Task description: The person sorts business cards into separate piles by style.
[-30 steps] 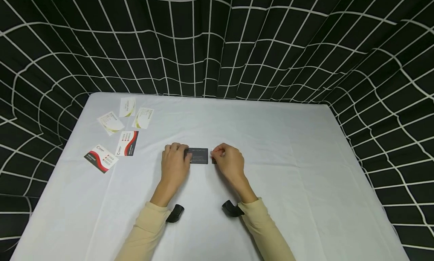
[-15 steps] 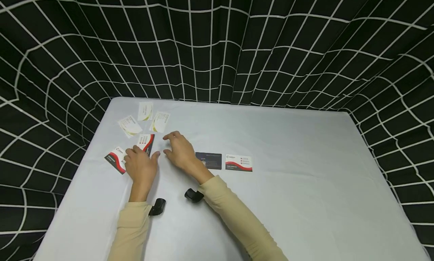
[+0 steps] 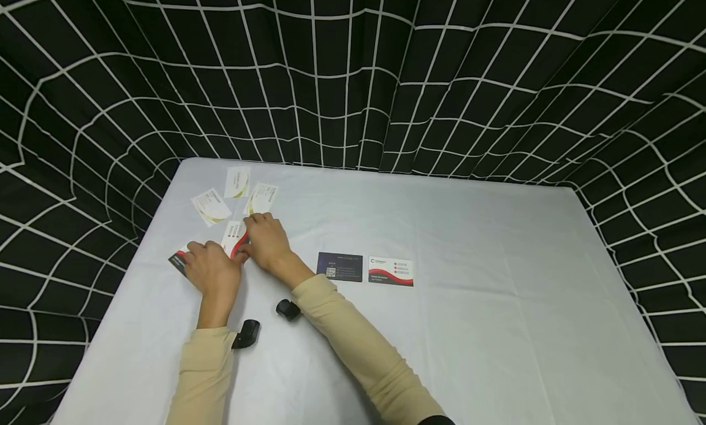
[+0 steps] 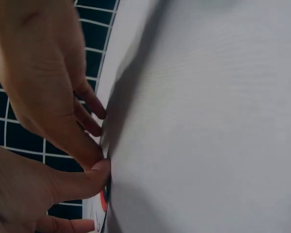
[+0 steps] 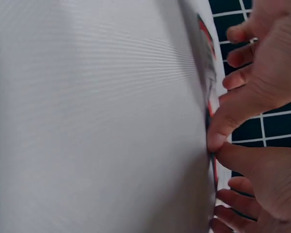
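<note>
thumbs of both hands meet tip to tip at the near edge of a red-and-white card [image 3: 234, 236] lying flat on the table [image 3: 469, 327], toward its far left corner. right hand [image 3: 266, 242]: fingers curled over the card's right side, thumb pressed down at its edge, as the right wrist view shows [image 5: 218, 138]; whether the card is truly pinched or only pressed cannot be settled from these views. left hand [image 3: 208, 270]: fingers bent, resting on a second red, white and dark card [image 3: 178, 259] nearer the left edge, thumb [image 4: 94, 171] touching the other thumb. the red-and-white card lies directly under and just beyond the right fingertips, its long axis running away from the person, slightly tilted; the right hand covers more of it, the left arrives only by the thumb. outward: three white cards with green-yellow marks [image 3: 237, 181] [image 3: 210, 205] [image 3: 263, 197] just beyond, near the far left corner. well apart, toward the table's middle, a dark card [image 3: 339, 267] and a white card with a red wave [image 3: 391, 271] lie side by side, long axes parallel to the near edge. grid-patterned black cloth [image 3: 353, 75] encloses the table
</note>
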Tool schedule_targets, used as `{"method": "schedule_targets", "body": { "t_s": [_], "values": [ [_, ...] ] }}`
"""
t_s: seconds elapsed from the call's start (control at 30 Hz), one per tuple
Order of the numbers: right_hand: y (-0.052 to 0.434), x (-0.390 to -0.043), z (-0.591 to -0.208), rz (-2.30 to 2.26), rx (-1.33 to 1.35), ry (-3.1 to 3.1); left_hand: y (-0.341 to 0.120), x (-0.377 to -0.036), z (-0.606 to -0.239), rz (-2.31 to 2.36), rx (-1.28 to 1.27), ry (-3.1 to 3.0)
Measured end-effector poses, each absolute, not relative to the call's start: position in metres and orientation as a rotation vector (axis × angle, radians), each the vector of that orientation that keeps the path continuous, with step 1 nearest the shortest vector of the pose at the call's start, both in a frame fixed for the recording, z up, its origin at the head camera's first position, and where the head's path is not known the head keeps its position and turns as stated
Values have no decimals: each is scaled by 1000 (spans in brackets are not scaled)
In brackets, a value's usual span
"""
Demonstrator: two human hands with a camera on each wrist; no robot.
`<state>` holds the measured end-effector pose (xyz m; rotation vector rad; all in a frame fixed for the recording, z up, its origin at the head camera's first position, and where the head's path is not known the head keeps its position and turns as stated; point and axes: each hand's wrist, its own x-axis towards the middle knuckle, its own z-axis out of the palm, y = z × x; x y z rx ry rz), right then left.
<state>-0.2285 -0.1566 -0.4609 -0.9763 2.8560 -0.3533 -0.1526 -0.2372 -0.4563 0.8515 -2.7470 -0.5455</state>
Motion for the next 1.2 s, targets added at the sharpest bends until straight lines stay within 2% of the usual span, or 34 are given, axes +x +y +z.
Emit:
{"method": "schedule_targets", "body": {
  "t_s": [0.23,0.4,0.53,0.83,0.97,1.2],
  "values": [
    [-153,-233,-458,-506,-895,2877,-243,-154,-454,-773,769,-2630],
    [-143,-237,-453,-749,-814,2850,-245,-156,-446,-979,672,-2446],
    [-131,-238,-446,-960,-765,2796,-244,-157,-439,-1105,688,-2350],
    [-83,-237,-422,-1174,-515,2753,-228,-166,-429,-1882,724,-2012],
    [-54,-234,-417,-1241,-478,2739,-216,-168,-429,-1851,695,-2046],
    [0,-219,-421,-1260,-376,2767,-181,-170,-435,-1650,478,-2289]
  ]
}}
